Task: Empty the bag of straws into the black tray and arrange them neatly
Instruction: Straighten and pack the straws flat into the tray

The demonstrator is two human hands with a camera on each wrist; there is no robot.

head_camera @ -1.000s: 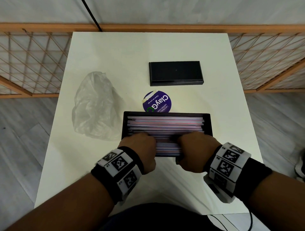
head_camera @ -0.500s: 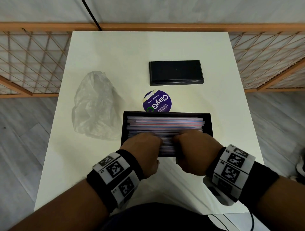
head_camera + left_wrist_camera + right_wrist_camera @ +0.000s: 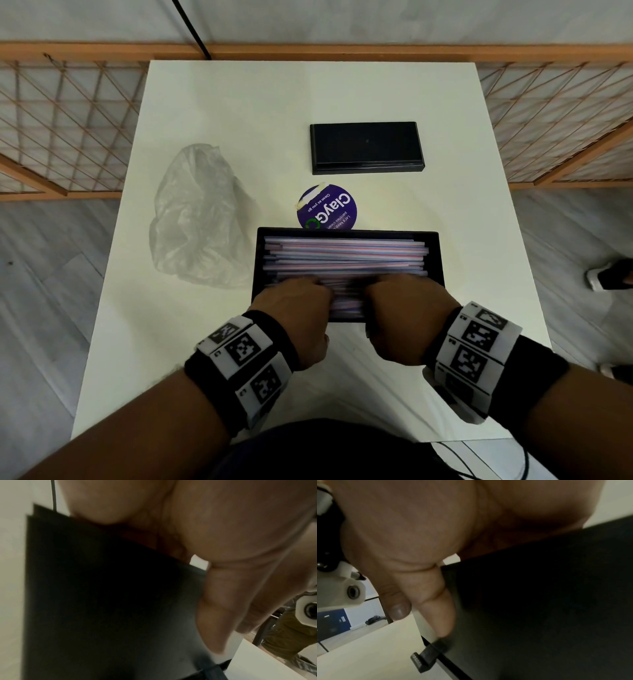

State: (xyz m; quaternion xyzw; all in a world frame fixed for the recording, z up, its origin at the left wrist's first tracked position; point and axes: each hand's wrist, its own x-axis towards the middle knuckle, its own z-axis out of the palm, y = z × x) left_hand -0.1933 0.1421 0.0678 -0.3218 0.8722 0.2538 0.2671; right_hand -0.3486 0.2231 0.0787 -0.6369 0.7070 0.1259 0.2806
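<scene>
The black tray [image 3: 440, 260] sits near the table's front edge, filled with pink-and-blue striped straws [image 3: 342, 255] lying lengthwise. My left hand [image 3: 296, 308] and right hand [image 3: 400, 308] are side by side at its near wall, with the fingers curled down into the near straws and hidden there. In the left wrist view my thumb [image 3: 219, 608] lies against the tray's outer wall [image 3: 102, 601]. The right wrist view shows the same: thumb [image 3: 436, 608] against the dark wall [image 3: 539, 601]. The clear plastic bag [image 3: 202, 219] lies crumpled left of the tray.
A flat black box [image 3: 366, 147] lies further back on the white table [image 3: 239, 102]. A round purple sticker [image 3: 327, 207] sits just behind the tray. Wooden lattice fencing [image 3: 68, 120] flanks the table. A person's shoe [image 3: 609, 274] is on the floor at right.
Both hands have slid a little further into the tray and closer together over the near straws. The tray, bag and box have stayed put.
</scene>
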